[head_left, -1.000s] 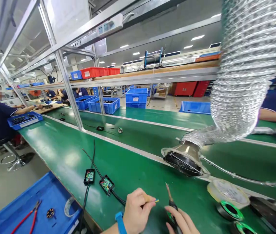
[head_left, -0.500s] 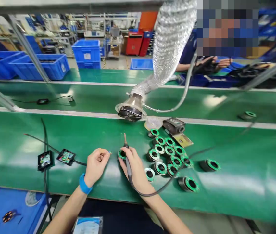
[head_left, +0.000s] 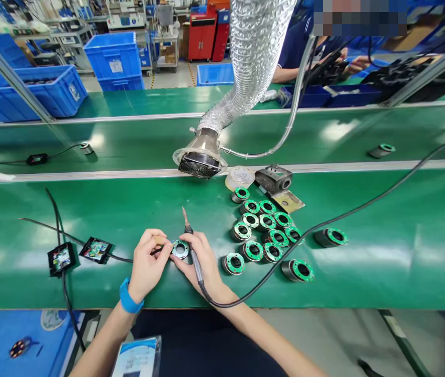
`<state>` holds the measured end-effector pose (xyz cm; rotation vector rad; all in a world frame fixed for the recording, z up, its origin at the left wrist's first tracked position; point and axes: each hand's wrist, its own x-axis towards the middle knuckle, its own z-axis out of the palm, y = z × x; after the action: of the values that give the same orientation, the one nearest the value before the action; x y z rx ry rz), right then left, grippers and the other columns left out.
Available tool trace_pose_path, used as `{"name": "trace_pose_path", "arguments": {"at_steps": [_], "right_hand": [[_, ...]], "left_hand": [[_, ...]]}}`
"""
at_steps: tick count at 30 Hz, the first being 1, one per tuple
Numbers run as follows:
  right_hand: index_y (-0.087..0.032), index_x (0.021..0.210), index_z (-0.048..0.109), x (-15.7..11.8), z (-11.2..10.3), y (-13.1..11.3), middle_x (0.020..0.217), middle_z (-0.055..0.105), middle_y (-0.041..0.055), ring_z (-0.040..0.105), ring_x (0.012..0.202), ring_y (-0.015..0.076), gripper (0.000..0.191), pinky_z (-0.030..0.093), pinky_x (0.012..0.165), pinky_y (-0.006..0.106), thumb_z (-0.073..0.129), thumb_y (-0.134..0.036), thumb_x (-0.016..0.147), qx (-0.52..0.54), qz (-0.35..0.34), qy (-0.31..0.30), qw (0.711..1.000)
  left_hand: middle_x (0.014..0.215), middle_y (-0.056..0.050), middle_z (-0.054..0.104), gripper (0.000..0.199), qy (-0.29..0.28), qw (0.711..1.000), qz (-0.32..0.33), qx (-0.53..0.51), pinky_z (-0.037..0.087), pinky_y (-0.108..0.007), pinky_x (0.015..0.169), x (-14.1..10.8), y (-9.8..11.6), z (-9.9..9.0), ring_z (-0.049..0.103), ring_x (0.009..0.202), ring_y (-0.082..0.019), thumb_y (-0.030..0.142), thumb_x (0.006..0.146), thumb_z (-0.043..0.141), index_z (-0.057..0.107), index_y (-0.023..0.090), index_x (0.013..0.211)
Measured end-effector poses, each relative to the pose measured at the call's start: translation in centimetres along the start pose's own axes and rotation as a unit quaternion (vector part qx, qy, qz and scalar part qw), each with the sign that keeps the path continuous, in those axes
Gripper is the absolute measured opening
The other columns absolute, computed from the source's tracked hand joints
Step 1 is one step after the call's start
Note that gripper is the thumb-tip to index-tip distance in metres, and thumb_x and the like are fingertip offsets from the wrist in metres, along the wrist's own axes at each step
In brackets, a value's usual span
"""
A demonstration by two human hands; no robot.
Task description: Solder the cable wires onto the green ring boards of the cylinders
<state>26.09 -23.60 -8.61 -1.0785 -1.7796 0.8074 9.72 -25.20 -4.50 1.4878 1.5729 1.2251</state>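
My left hand (head_left: pixel 149 267) pinches the end of a black cable (head_left: pixel 122 259), its tip close against a ring-shaped circuit board on a small cylindrical motor part (head_left: pixel 180 256). My right hand (head_left: pixel 207 264) steadies that part between thumb and fingers. The same hand holds a soldering iron (head_left: pixel 196 263), its copper-coloured tip pointing up and away from the part. From the left hand the cable runs left to a small circuit board in a black case (head_left: pixel 96 250). A second cased board (head_left: pixel 61 258) lies beside it. Fine wire ends at my left fingertips are too small to make out.
Several motor parts with green rings (head_left: pixel 253 251) stand right of my hands. Behind them are a tape roll (head_left: pixel 240 179) and a soldering iron stand (head_left: pixel 274 179). A fume extraction duct (head_left: pixel 201 152) hangs overhead. The iron's cord (head_left: pixel 348 212) crosses the bench. A co-worker's hands (head_left: pixel 356 65) are across the line.
My left hand has brought the cable end right up to the motor part, which now shows more of its ring face. The camera view has tilted downward.
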Motion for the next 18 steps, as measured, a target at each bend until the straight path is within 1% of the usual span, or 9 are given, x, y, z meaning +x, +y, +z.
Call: {"name": "trace_pose_path", "arguments": {"at_steps": [3, 5, 6, 8, 10, 13, 15, 17, 18], "right_hand": [[-0.027, 0.132, 0.054, -0.1, -0.5, -0.3, 0.118, 0.059, 0.0082, 0.066, 0.105, 0.0255, 0.055, 0.059, 0.091, 0.038, 0.083, -0.030, 0.086, -0.007, 0.008, -0.007, 1.000], [-0.027, 0.134, 0.052, -0.3, -0.9, -0.3, 0.124, 0.058, 0.0091, 0.065, 0.112, 0.0258, 0.060, 0.057, 0.097, 0.039, 0.085, -0.031, 0.084, 0.032, -0.002, -0.027, 0.999], [-0.027, 0.134, 0.052, -0.4, -1.1, -0.3, 0.126, 0.058, 0.0091, 0.064, 0.116, 0.0255, 0.059, 0.056, 0.100, 0.039, 0.084, -0.029, 0.084, 0.058, -0.008, -0.034, 0.998], [-0.028, 0.131, 0.054, -0.6, -1.2, -0.1, 0.126, 0.060, 0.0081, 0.063, 0.120, 0.0242, 0.050, 0.054, 0.104, 0.039, 0.079, -0.023, 0.088, 0.099, -0.015, -0.041, 0.994], [-0.028, 0.128, 0.056, -0.7, -1.1, 0.2, 0.122, 0.063, 0.0067, 0.065, 0.117, 0.0229, 0.043, 0.055, 0.102, 0.038, 0.075, -0.020, 0.090, 0.111, -0.013, -0.033, 0.993], [-0.028, 0.127, 0.057, -0.7, -1.1, 0.2, 0.121, 0.063, 0.0068, 0.067, 0.112, 0.0223, 0.046, 0.058, 0.098, 0.036, 0.079, -0.023, 0.087, 0.098, -0.019, -0.017, 0.995], [-0.027, 0.130, 0.056, -0.9, -1.6, 0.0, 0.122, 0.064, 0.0079, 0.068, 0.112, 0.0226, 0.048, 0.058, 0.098, 0.037, 0.079, -0.025, 0.088, 0.085, -0.036, -0.003, 0.996], [-0.026, 0.129, 0.059, -1.5, -2.3, -0.4, 0.113, 0.069, 0.0070, 0.071, 0.105, 0.0216, 0.037, 0.060, 0.093, 0.037, 0.072, -0.024, 0.094, 0.076, -0.052, 0.029, 0.995], [-0.026, 0.125, 0.061, -2.1, -2.7, -0.6, 0.105, 0.071, 0.0054, 0.073, 0.097, 0.0202, 0.029, 0.061, 0.088, 0.035, 0.068, -0.022, 0.097, 0.075, -0.055, 0.051, 0.994]], "left_hand": [[0.102, -0.007, 0.060, 0.017, 0.013, 1.000, 0.013, 0.025, 0.055, -0.025, 0.070, -0.6, 0.4, 0.0, 0.064, 0.084, -0.015, 0.031, 0.095, 0.067, 0.071, 0.018, 0.084], [0.102, -0.007, 0.060, 0.016, 0.014, 0.999, 0.017, 0.031, 0.055, -0.025, 0.070, -0.9, 0.5, -0.1, 0.064, 0.085, -0.016, 0.030, 0.096, 0.066, 0.071, 0.018, 0.086], [0.103, -0.007, 0.060, 0.016, 0.012, 0.999, 0.017, 0.033, 0.055, -0.025, 0.069, -0.9, 0.6, -0.1, 0.064, 0.085, -0.015, 0.029, 0.096, 0.066, 0.071, 0.018, 0.086], [0.104, -0.007, 0.060, 0.016, 0.004, 0.999, 0.016, 0.041, 0.054, -0.024, 0.068, -1.0, 0.8, -0.1, 0.063, 0.085, -0.016, 0.029, 0.096, 0.065, 0.070, 0.018, 0.086], [0.105, -0.007, 0.060, 0.016, -0.015, 0.999, 0.019, 0.048, 0.053, -0.024, 0.067, -1.1, 0.9, 0.0, 0.063, 0.087, -0.016, 0.029, 0.097, 0.064, 0.069, 0.018, 0.086], [0.107, -0.008, 0.062, 0.016, -0.054, 0.997, 0.018, 0.059, 0.051, -0.023, 0.063, -1.1, 1.0, 0.3, 0.063, 0.083, -0.015, 0.028, 0.098, 0.062, 0.068, 0.018, 0.087], [0.108, -0.008, 0.063, 0.015, -0.071, 0.995, 0.013, 0.075, 0.047, -0.022, 0.059, -1.1, 1.0, 0.6, 0.061, 0.076, -0.013, 0.027, 0.097, 0.062, 0.067, 0.018, 0.087], [0.107, -0.007, 0.063, 0.014, -0.077, 0.993, 0.011, 0.093, 0.042, -0.022, 0.055, -1.1, 0.9, 0.7, 0.056, 0.068, -0.010, 0.025, 0.096, 0.062, 0.066, 0.018, 0.085], [0.106, -0.006, 0.063, 0.014, -0.079, 0.992, 0.010, 0.100, 0.040, -0.022, 0.054, -1.2, 0.9, 0.8, 0.054, 0.065, -0.009, 0.025, 0.096, 0.062, 0.066, 0.018, 0.085]]}}
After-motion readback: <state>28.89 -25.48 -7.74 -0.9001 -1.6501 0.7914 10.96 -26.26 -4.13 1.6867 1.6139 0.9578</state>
